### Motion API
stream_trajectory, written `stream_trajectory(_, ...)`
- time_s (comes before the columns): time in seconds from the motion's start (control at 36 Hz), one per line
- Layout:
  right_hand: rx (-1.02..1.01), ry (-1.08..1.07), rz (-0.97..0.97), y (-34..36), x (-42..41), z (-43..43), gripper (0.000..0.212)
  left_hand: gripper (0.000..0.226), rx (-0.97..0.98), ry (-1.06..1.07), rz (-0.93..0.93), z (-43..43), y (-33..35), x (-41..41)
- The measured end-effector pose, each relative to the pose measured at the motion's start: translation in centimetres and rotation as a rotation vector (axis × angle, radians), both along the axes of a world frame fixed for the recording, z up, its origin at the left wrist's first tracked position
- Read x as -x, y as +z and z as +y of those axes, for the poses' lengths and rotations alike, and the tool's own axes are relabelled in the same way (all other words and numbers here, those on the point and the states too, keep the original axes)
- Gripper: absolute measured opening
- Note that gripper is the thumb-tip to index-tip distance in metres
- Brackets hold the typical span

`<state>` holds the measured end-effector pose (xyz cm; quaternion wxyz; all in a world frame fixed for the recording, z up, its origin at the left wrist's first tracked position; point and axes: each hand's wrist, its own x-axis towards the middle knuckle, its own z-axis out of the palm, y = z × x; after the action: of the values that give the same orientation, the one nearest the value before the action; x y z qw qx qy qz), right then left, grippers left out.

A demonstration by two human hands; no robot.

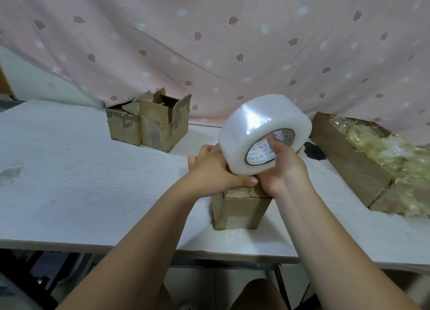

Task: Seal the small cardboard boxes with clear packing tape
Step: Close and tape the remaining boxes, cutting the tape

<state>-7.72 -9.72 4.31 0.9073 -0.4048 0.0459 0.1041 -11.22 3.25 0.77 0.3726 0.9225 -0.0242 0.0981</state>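
A small cardboard box (239, 209) stands on the white table (81, 181) right in front of me. My left hand (211, 172) lies flat over the box's top, thumb stretched along the near edge. My right hand (282, 170) grips a big roll of clear packing tape (260, 132), thumb hooked into its printed core, holding it just above the box top. The box's top flaps are mostly hidden under my hands and the roll.
Two worn cardboard boxes (149, 123) with torn open flaps stand together at the back left. A long cardboard tray (349, 160) of yellowish crumpled filling sits at the right. A pink leaf-print curtain (209, 41) hangs behind. A dark object (314, 151) lies behind the roll.
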Motion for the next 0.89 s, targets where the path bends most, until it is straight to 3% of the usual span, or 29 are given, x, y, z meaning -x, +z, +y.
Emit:
stream_trajectory(0.11, 0.043, -0.022, -0.012, -0.1, -0.1, 0.1, 0.037, 0.080, 0.286, -0.080, 0.015, -0.1, -0.6, 0.3)
stream_trajectory(0.17, 0.065, -0.023, -0.017, 0.0, -0.2, 0.1, 0.037, 0.090, 0.334, -0.093, 0.031, -0.2, -0.5, 0.3)
stream_trajectory(0.31, 0.039, 0.075, 0.047, 0.4, -0.9, -0.3, 0.037, 0.079, 0.287, -0.116, 0.099, 0.1, -0.5, -0.2)
stream_trajectory(0.47, 0.094, 0.077, 0.102, 1.0, -1.9, -2.3, 0.008, 0.079, 0.091, -0.087, 0.177, 0.6, 0.0, -0.3)
stream_trajectory(0.69, 0.032, 0.090, 0.188, -0.4, -2.4, -4.1, 0.018, 0.078, 0.121, -0.102, 0.195, 0.6, 0.0, -0.2)
stream_trajectory(0.89, 0.019, 0.024, 0.215, -1.0, -3.5, -5.8, 0.043, 0.079, 0.131, -0.105, 0.212, 0.7, -0.1, -0.3)
